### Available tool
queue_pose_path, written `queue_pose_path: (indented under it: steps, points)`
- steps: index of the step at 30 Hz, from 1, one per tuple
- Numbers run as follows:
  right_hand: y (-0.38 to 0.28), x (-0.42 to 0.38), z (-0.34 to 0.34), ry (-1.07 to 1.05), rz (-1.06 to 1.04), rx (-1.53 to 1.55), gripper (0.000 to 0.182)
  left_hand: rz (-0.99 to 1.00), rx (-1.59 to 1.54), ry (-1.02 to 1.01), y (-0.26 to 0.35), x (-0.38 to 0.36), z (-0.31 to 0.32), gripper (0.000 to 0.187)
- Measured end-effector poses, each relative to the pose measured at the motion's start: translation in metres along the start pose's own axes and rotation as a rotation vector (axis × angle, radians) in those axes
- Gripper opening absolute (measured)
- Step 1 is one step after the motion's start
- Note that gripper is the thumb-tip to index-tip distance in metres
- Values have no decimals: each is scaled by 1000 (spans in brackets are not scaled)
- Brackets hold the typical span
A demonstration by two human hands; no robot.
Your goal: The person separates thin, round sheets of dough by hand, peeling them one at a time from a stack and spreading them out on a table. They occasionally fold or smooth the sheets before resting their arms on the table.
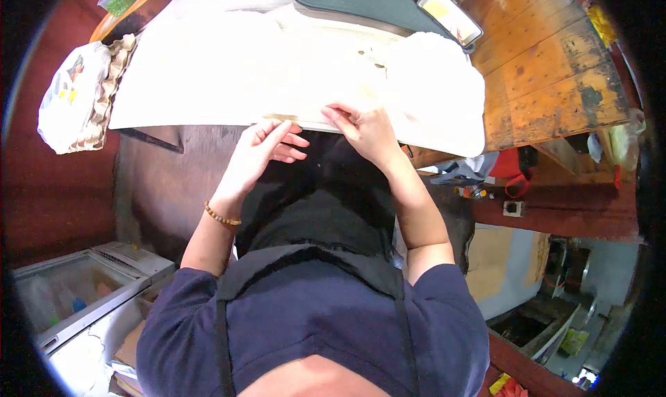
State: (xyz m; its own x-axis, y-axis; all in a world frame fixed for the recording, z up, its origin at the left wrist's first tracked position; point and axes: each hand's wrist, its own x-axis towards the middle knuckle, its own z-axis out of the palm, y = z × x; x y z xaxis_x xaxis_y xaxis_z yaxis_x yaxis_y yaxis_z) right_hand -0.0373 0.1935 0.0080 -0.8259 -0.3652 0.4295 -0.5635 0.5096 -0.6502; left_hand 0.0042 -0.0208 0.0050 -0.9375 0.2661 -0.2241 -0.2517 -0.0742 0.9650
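Note:
My left hand (272,142) is at the front edge of a bright white work surface (208,85), its fingers apart and nothing visible in them. To its right, my right hand (357,128) hovers over the same edge, thumb and fingertips brought together. Whatever may be between those fingertips is too small to make out. A small brownish strip (281,117) lies at the edge between the two hands. Farther back on the right, a white heap (437,71) rests on the surface, its details lost in glare.
A dark tray (354,0) and a phone (449,15) are at the back. At left, egg cartons (114,85) stand beside a plastic bag (73,99). A wooden table (555,71) adjoins on the right. Below left is a glass-topped freezer (83,286).

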Motion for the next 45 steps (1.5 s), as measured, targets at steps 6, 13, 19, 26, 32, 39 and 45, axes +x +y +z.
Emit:
queue_pose_path:
  steps: [6,13,19,26,32,39,45]
  points:
    - [-2,-1,0,-37,241,169,13,47,-94,12,7,7,11,40]
    - [-12,-7,-3,-116,223,440,13,73,-85,64,7,20,18,24]
    - [-19,-6,2,-6,226,254,15,102,-108,76,1,22,17,20]
    - [-19,5,8,63,178,169,15,183,-62,67,4,22,15,25]
    - [-21,17,2,223,177,60,14,201,-102,46,-1,26,6,27]
    - [-12,27,-5,365,298,59,15,173,-32,111,4,17,-3,28]
    - [-6,27,-8,269,204,72,13,167,141,51,14,19,-17,33]
